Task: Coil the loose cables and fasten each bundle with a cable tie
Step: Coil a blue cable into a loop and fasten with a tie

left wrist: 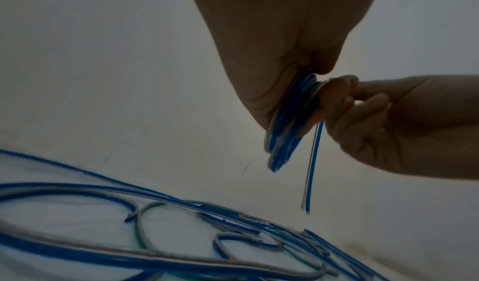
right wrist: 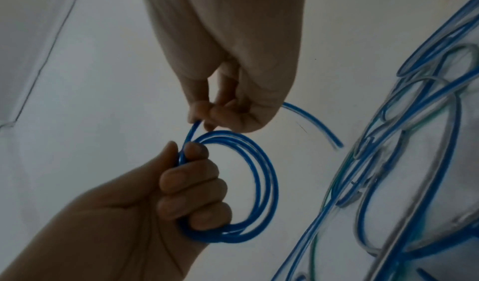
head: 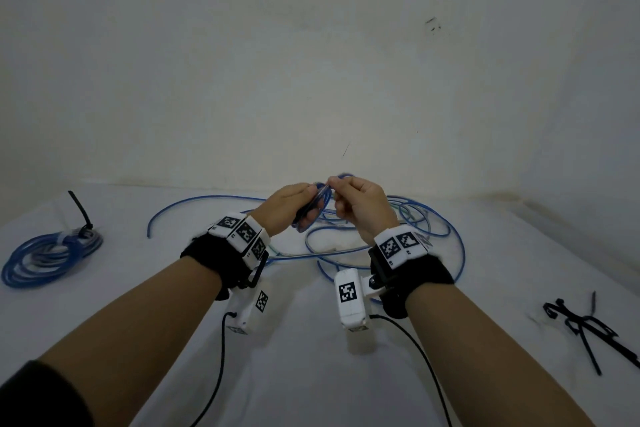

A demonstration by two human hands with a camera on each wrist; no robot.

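My left hand grips a small coil of blue cable, held above the table with the fingers curled through its loops. My right hand pinches the same cable's free strand just above the coil, between thumb and fingertips. The coil shows edge-on in the left wrist view, with one strand hanging down from the right hand. Behind the hands, loose blue cable lies tangled on the white table. A short cable end sticks out past the right hand.
A coiled blue bundle fastened with a black cable tie lies at the far left. Several loose black cable ties lie at the right. A pale wall stands close behind the table. Black wires run from the wrist cameras towards me.
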